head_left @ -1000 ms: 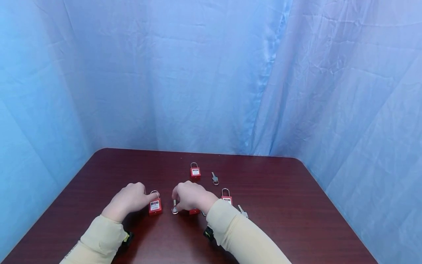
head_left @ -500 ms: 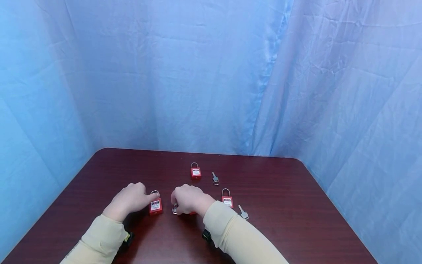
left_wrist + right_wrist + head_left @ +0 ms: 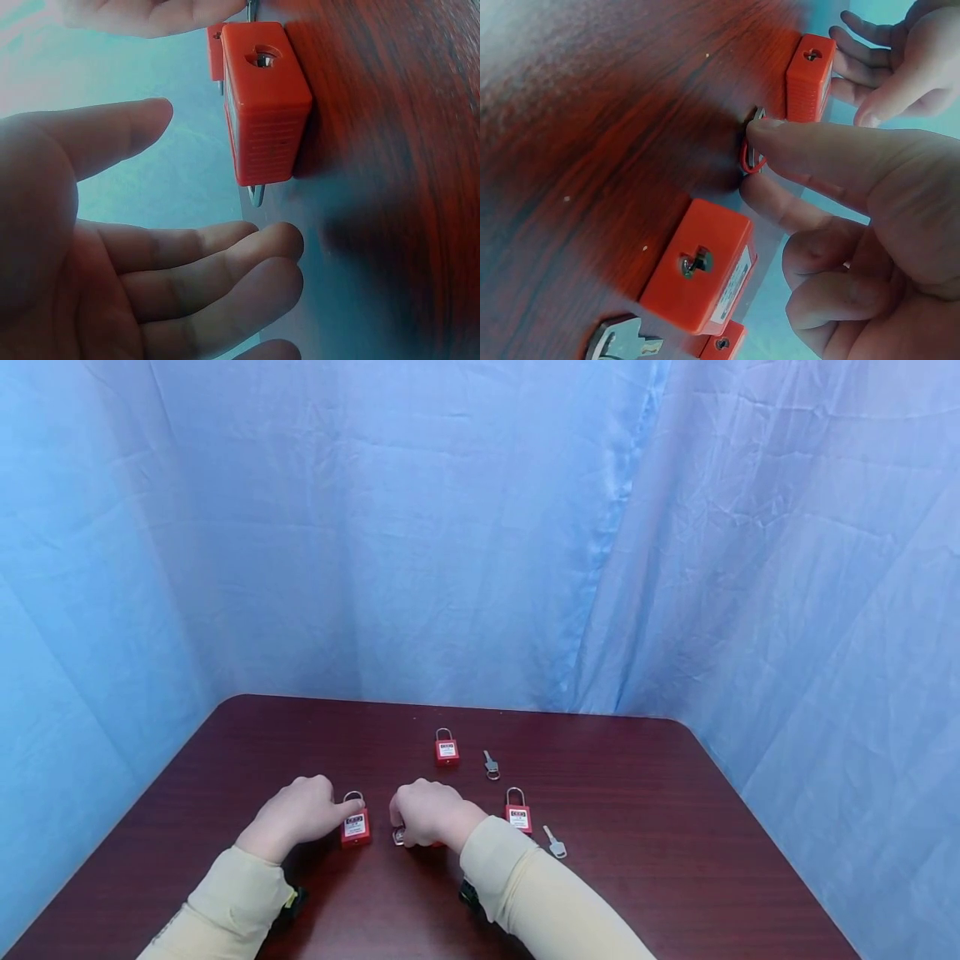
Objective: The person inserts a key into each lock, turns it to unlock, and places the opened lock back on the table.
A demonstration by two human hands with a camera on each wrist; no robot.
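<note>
Left hand: the left hand [image 3: 296, 814] rests on the worktop [image 3: 637, 877] at about 8 o'clock of the spread; its fingers lie relaxed and apart, with a gap to the left padlock [image 3: 356, 827] in the left wrist view, so it grips nothing. In my judgement it waits beside the lock to steady it.
Right hand: the right hand [image 3: 427, 812] sits just to 3 o'clock of that lock, thumb and forefinger pinching the key [image 3: 754, 150], whose red-ringed bow shows at the fingertips [image 3: 769, 135]. The pinch looks like a way to lift the flat key off the wood.
Key: it lies between the two hands, just beside the left padlock; how its blade points I cannot tell, since the fingers cover it.
Left padlock: red body flat on the worktop, label up, long axis running 6 to 12 o'clock, shackle [image 3: 353, 796] toward 12, keyhole end [image 3: 262, 56] toward the person.
Padlock under the right hand: a second padlock [image 3: 701, 266] lies below the palm, its keyhole end facing the wrist camera.
Other locks: the far padlock [image 3: 446, 752] at 12 o'clock and the right padlock [image 3: 517, 817] at 3 o'clock also point their shackles to 12.
Loose keys: a far key [image 3: 491, 765] and a near key [image 3: 554, 842] each lie just right of a lock, seemingly paired with it.
</note>
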